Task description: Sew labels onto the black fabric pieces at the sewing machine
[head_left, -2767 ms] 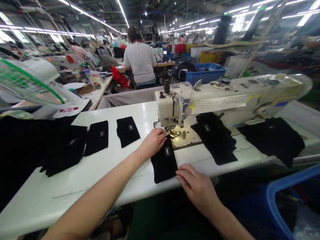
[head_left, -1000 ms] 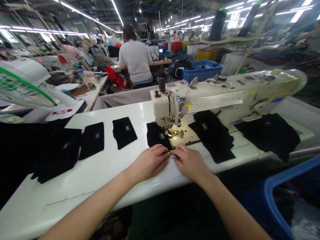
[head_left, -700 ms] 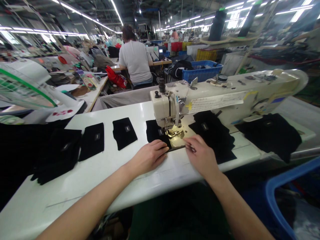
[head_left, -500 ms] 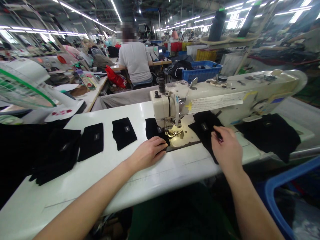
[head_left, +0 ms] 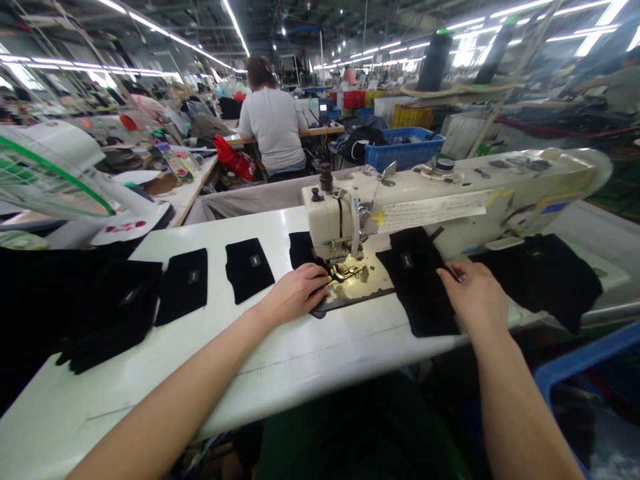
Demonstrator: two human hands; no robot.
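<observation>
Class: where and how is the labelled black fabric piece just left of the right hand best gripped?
Probably pinch the near edge of the labelled black fabric piece, from the front: it lies flat, that edge exposed, with the sewing machine behind.

Looks like a garment-sewing factory, to judge by the industrial sewing machine (head_left: 440, 183) just beyond the left grip (head_left: 305, 288) and right grip (head_left: 470, 290), black fabric pieces (head_left: 423, 287) on the table (head_left: 350, 347) beside both, thread cones (head_left: 434, 63) past the right, a person (head_left: 274, 123) seated at another table (head_left: 317, 132) beyond the left, and tube lights (head_left: 236, 27) high above.
</observation>
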